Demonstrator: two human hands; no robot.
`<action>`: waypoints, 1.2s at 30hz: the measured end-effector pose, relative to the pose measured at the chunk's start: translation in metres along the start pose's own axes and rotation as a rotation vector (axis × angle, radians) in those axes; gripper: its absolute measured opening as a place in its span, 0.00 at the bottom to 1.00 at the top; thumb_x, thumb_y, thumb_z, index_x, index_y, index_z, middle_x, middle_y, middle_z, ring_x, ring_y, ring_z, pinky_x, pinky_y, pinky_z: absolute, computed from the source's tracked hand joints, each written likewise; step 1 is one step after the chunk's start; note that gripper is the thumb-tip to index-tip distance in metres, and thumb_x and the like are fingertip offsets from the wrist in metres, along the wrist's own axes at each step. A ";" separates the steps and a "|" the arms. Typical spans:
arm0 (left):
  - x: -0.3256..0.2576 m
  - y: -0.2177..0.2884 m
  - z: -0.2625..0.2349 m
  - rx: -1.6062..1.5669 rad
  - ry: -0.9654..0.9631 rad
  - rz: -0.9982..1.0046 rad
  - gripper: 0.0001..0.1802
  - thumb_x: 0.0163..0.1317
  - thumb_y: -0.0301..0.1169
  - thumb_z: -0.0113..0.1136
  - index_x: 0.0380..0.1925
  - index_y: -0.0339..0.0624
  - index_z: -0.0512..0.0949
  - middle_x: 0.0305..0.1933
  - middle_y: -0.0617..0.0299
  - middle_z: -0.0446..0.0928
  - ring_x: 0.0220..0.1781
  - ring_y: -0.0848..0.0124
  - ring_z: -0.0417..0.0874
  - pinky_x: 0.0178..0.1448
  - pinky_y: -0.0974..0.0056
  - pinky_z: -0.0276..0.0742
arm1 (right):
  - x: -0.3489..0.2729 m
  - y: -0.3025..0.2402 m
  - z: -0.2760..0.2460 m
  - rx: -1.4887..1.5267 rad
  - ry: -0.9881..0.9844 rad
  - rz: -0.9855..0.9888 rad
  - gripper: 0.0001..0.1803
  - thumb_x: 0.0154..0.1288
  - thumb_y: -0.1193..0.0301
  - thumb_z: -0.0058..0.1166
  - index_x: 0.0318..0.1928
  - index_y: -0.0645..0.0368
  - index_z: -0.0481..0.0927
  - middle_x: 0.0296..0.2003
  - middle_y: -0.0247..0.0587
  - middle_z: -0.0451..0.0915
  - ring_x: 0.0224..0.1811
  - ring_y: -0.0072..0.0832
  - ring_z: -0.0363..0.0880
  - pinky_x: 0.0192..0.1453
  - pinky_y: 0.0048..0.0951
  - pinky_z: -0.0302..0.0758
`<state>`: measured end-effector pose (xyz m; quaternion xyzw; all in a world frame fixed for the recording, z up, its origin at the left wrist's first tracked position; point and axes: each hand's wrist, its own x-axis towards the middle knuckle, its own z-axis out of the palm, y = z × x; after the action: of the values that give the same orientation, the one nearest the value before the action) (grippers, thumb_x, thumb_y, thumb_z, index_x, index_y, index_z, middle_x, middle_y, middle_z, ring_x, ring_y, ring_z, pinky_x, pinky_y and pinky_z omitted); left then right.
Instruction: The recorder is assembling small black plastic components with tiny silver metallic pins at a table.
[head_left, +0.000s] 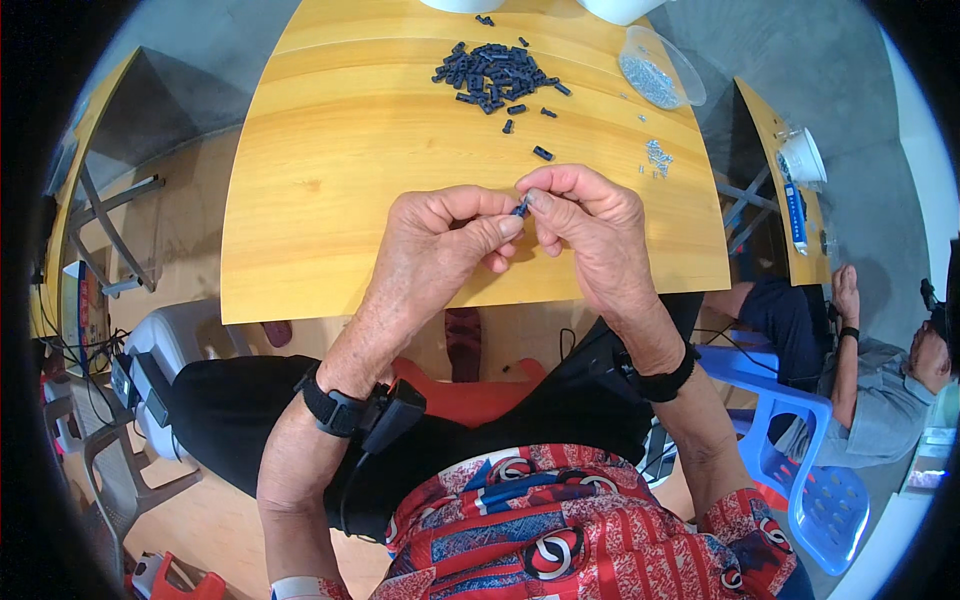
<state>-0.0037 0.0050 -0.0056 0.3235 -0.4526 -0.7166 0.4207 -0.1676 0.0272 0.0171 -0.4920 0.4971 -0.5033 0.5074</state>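
Part [519,210] held at the fingertips, over the near half of the worktop [310,220]

Clock readings are taken with the part as centre, 12 o'clock toward the far edge. We note the part as small and dark, largely covered by fingers. The left hand [440,235] lies toward 9 o'clock; its grip is closed to a narrow pinch, thumb and forefinger on the part. The right hand [592,225] lies toward 3 o'clock, its grip drawn nearly together, thumb and forefinger at the part's upper end. We cannot tell whether this second grip has hold of the part itself or of some smaller piece.

At 12 o'clock, well apart from both hands, we record a heap of dark pieces [492,75], with a few strays around its edge. One loose dark piece [543,153] lies nearer, about 1 o'clock, just beyond the right hand. Between 1 and 2 o'clock stands a clear dish [692,78] with many small silvery pieces [648,80] in it. Just past 2 o'clock, a scattered cluster of silvery bits [658,155] lies directly on the worktop. We see a white container [615,8] at 1 o'clock, cut off by the view's upper edge. A second person [880,385] is at 4 o'clock, near a blue plastic chair [820,420].
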 end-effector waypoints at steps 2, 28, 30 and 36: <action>0.000 -0.001 0.000 0.001 -0.002 0.010 0.05 0.60 0.22 0.59 0.34 0.32 0.81 0.25 0.62 0.79 0.23 0.80 0.76 0.28 0.75 0.74 | -0.001 -0.001 0.000 -0.046 0.016 0.005 0.07 0.62 0.74 0.56 0.39 0.63 0.80 0.25 0.28 0.77 0.23 0.11 0.69 0.25 0.14 0.67; 0.001 -0.004 -0.003 0.140 -0.048 0.012 0.07 0.61 0.25 0.58 0.38 0.34 0.81 0.29 0.61 0.80 0.27 0.79 0.77 0.32 0.74 0.75 | 0.010 -0.024 0.000 -0.779 -0.017 -0.317 0.04 0.52 0.74 0.59 0.27 0.63 0.80 0.21 0.38 0.77 0.22 0.24 0.75 0.26 0.25 0.70; 0.001 -0.004 -0.003 0.147 -0.045 0.011 0.07 0.62 0.25 0.58 0.37 0.34 0.81 0.29 0.62 0.80 0.27 0.79 0.77 0.32 0.74 0.75 | 0.011 -0.024 -0.002 -0.786 -0.032 -0.297 0.05 0.52 0.74 0.59 0.28 0.63 0.81 0.21 0.39 0.77 0.23 0.24 0.75 0.26 0.25 0.70; 0.002 -0.004 -0.002 0.040 -0.015 0.020 0.05 0.61 0.23 0.57 0.30 0.32 0.81 0.23 0.64 0.78 0.22 0.80 0.75 0.27 0.75 0.73 | 0.011 -0.023 -0.002 -0.485 -0.051 -0.026 0.05 0.57 0.73 0.59 0.31 0.63 0.82 0.23 0.33 0.80 0.20 0.16 0.74 0.23 0.17 0.70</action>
<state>-0.0043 0.0037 -0.0104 0.3220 -0.4732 -0.7055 0.4180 -0.1702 0.0163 0.0399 -0.6184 0.5841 -0.3633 0.3801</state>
